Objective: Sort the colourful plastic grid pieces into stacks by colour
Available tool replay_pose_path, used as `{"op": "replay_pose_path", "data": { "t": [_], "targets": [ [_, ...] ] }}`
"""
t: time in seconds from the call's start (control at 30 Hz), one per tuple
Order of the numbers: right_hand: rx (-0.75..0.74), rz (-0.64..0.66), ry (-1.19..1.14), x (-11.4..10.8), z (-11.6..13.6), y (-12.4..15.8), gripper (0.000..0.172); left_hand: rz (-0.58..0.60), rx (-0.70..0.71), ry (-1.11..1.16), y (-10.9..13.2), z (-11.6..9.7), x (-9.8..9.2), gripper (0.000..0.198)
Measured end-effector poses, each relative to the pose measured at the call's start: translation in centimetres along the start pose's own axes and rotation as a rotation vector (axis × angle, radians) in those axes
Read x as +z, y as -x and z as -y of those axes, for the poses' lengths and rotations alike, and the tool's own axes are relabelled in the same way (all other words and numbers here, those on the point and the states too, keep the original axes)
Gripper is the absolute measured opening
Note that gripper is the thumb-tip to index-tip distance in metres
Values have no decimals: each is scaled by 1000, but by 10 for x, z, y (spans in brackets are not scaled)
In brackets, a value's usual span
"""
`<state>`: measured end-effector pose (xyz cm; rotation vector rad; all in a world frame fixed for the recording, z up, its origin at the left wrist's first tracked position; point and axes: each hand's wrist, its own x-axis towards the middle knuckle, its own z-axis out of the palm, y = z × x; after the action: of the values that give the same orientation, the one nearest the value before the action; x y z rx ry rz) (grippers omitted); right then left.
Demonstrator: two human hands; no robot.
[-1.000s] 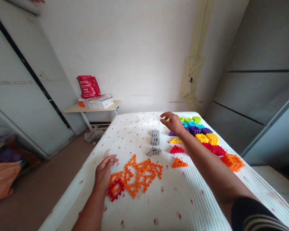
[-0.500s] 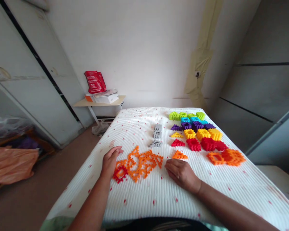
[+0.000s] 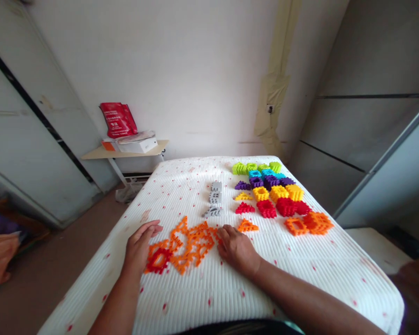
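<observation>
Loose orange interlocking plastic blocks (image 3: 197, 244) lie in a flat cluster on the white quilted bed cover. A red square block (image 3: 159, 260) lies at the left end of this cluster, overlapping orange pieces. Beside that end rests my left hand (image 3: 139, 246), its fingers loosely stretched and nothing visible in them. At the cluster's right end, my right hand (image 3: 236, 249) has its fingers curled down over an orange triangular block, mostly hidden under them. A separate orange triangular block (image 3: 247, 225) lies just beyond my right hand.
Sorted rows hold green (image 3: 251, 168), purple (image 3: 271, 181), yellow (image 3: 278, 192), red (image 3: 285, 206) and orange blocks (image 3: 314, 223), with light blue ones among them. Grey blocks (image 3: 215, 193) form a short column. A small table (image 3: 94, 152) carries a red bag (image 3: 118, 120) by the wall.
My right hand has moved left from bare cover onto the triangular block at the cluster's right end. My left hand stays beside the red block. The view has swung slightly right.
</observation>
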<state>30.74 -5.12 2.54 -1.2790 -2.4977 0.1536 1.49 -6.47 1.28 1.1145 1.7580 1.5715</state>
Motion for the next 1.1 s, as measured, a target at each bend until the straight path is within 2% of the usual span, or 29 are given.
{"op": "replay_pose_path", "data": {
  "t": [0.1, 0.27, 0.43, 0.53, 0.63, 0.73, 0.9, 1.1],
  "targets": [
    [-23, -8, -5, -4, -2, 9, 31, 4, -17, 38, -2, 5, 1, 42],
    [-95, -26, 32, -13, -14, 34, 39, -3, -47, 22, 1, -1, 2, 40],
    [-165, -51, 41, -24, -36, 60, 38, 2, -53, 21, 2, -4, 2, 40],
    [-136, -112, -15, -27, -48, 70, 34, 9, -55, 18, 2, -4, 2, 40],
    [-33, -157, -121, -25, -54, 72, 20, 9, -51, 12, 2, -4, 2, 41],
    [43, -136, -178, -23, -57, 71, 9, 9, -47, 10, 1, -3, 2, 41],
    [43, -109, -167, -24, -56, 66, 4, 17, -27, -15, 0, -1, 1, 42],
    [-32, -119, -155, -25, -56, 66, 18, 15, -13, -15, -2, 3, 0, 41]
  ]
}}
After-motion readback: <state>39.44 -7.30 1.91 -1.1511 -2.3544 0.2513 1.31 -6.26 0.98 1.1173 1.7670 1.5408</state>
